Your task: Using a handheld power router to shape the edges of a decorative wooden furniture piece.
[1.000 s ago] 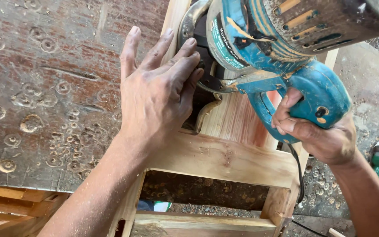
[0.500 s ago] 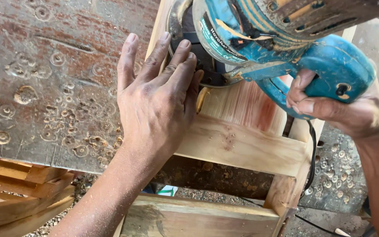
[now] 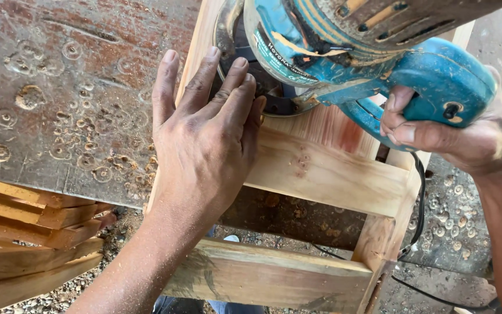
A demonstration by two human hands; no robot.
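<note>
My left hand (image 3: pixel 204 139) lies flat, fingers together, on the top left of a pale wooden frame (image 3: pixel 326 174), pressing it down beside the tool's round metal guard. My right hand (image 3: pixel 454 131) grips the handle of a worn teal electric power tool (image 3: pixel 344 46) that rests on the frame's upper board at the top of the view. Its black cord (image 3: pixel 416 232) hangs down past the frame's right post. The tool's cutting part is hidden under its body.
A stained, pitted brown board (image 3: pixel 59 99) fills the left. Stacked wooden slats (image 3: pixel 24 232) lie at lower left. Gravel and sawdust ground (image 3: pixel 454 221) shows on the right and below the frame's lower rail (image 3: pixel 274 276).
The view has drawn in closer to the frame and tool. My left hand stays flat on the wood; my right hand with the tool sits a little higher and further right.
</note>
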